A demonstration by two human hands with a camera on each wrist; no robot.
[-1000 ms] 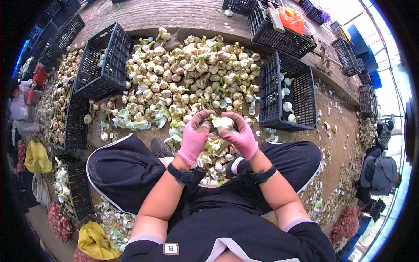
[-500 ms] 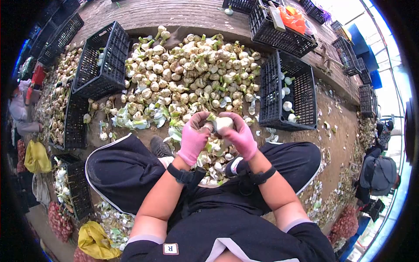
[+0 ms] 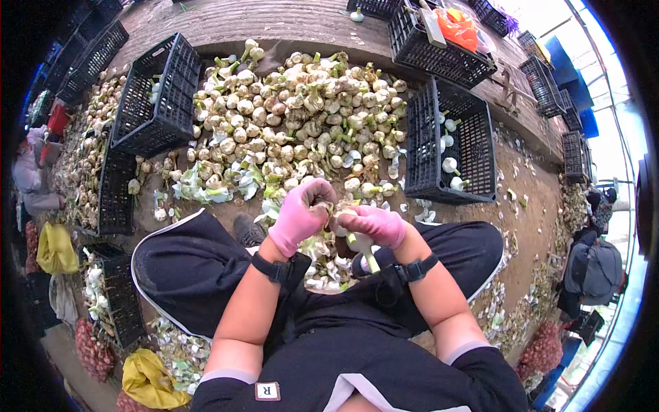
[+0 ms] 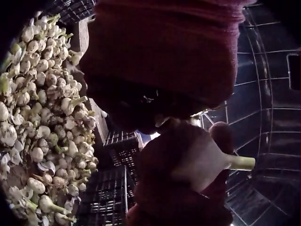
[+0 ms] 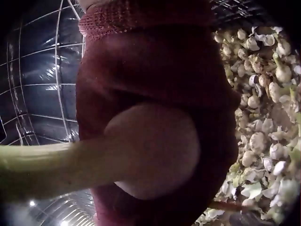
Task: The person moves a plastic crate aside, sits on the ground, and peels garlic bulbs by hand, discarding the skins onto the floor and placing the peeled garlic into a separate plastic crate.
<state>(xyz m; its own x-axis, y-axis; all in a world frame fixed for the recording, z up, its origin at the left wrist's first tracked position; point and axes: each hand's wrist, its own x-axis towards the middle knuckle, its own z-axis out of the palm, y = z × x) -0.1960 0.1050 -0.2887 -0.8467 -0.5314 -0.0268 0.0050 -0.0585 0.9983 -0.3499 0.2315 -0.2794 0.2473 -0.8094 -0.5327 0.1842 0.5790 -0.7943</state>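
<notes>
Garlic bulb gripped in right hand, left hand pinching top

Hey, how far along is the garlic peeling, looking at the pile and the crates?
Early on. Done: a few cleaned bulbs lie in the right crate, and peels litter the ground. In hand: the right hand grips one garlic bulb while the left hand touches it. Left: the big pile of unpeeled garlic.

Pink knit gloves, black wrist straps, black short-sleeved top, black trousers, white piping
</notes>
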